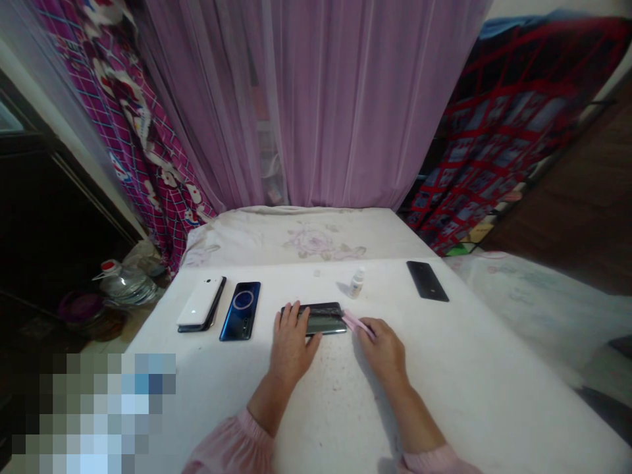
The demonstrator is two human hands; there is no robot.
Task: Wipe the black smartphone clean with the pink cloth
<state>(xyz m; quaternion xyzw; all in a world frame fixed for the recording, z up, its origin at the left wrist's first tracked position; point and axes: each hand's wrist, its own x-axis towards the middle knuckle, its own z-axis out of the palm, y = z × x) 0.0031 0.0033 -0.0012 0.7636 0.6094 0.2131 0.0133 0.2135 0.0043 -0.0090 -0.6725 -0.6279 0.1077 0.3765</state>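
Note:
A dark, glossy phone [326,319] lies sideways on the white table, its surface showing reflections. My left hand [291,339] rests on the left end of this phone, fingers spread flat over it. In my right hand [386,349] is a pink tool [359,324], gripped between the fingers, its far end at the phone's right edge. What the tool's tip is like is too small to tell. A small white bottle [356,283] stands upright just behind the phone.
Left on the table [469,368] are a blue phone [241,311] and a white phone [201,303] on top of a dark one. A black phone [427,281] lies at the back right. Purple curtains [345,99] hang behind the table.

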